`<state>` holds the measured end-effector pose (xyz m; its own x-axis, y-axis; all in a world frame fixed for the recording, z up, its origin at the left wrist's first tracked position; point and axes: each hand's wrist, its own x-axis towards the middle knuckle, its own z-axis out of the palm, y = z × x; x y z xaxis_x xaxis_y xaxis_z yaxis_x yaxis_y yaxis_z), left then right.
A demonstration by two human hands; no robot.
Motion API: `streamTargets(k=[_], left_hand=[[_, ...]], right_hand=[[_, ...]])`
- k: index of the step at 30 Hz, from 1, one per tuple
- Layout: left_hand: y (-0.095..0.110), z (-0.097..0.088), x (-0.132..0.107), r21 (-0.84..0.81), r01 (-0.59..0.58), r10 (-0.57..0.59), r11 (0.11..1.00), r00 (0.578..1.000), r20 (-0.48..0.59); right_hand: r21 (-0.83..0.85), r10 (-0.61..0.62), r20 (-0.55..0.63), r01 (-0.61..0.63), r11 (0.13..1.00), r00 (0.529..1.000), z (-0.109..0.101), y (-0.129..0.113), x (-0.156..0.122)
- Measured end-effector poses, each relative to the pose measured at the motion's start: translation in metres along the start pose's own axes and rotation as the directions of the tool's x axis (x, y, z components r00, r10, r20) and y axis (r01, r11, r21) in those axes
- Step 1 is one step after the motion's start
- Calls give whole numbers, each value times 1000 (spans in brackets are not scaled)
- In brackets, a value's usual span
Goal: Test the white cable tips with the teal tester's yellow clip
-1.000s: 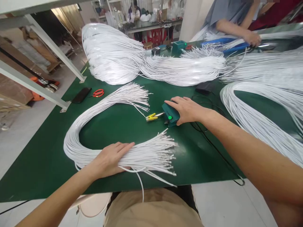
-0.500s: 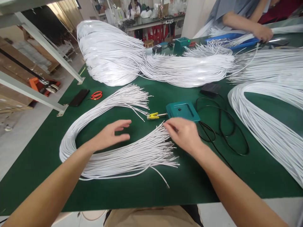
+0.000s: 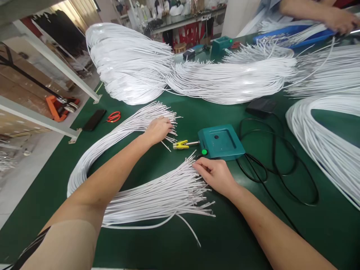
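A thick bundle of white wires (image 3: 135, 208) lies bent in a U on the table, both sets of ends pointing right. My left hand (image 3: 159, 129) is over the far ends, its fingers curled down and closed on wire there; the fingertips are partly hidden. At the near ends, my right hand (image 3: 215, 174) pinches a white wire tip between thumb and forefinger. Between the two sets of ends sits a teal box (image 3: 229, 150) with a lit green button (image 3: 204, 152). A yellow clip (image 3: 181, 144) on a metal rod sticks out of its left side.
Red-handled scissors (image 3: 113, 116) and a black phone-like slab (image 3: 95, 120) lie at left. Large white wire bundles (image 3: 230, 82) fill the back and right. Black cables (image 3: 270, 176) loop right of the box. A co-worker's hand (image 3: 341, 20) is over a blue tray (image 3: 309, 35).
My left hand has moved from inside the U, where it was open, forward and right onto the far wire ends. My right hand stays at the near ends. The green button now shows lit.
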<state>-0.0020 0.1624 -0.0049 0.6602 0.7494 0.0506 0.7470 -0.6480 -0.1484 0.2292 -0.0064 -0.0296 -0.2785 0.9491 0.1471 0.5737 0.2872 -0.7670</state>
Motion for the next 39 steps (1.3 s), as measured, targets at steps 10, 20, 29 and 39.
streamTargets(k=[10, 20, 29, 39], left_hand=[[-8, -7, 6, -93, -78, 74, 993, 996, -44], [-41, -48, -11, -727, 237, -263, 645, 961, 80], [-36, -41, -21, -709, 182, -423, 681, 888, -179], [-14, -32, -24, -685, 280, -556, 673, 801, -220]], right_hand=[[4, -11, 4, 11, 1000, 1000, -2, -1, 0], [-8, -13, 26, 13, 1000, 1000, -2, 0, 0], [8, -5, 50, 5, 1000, 999, -4, -1, 1], [8, -10, 62, 10, 1000, 998, -5, -1, 1]])
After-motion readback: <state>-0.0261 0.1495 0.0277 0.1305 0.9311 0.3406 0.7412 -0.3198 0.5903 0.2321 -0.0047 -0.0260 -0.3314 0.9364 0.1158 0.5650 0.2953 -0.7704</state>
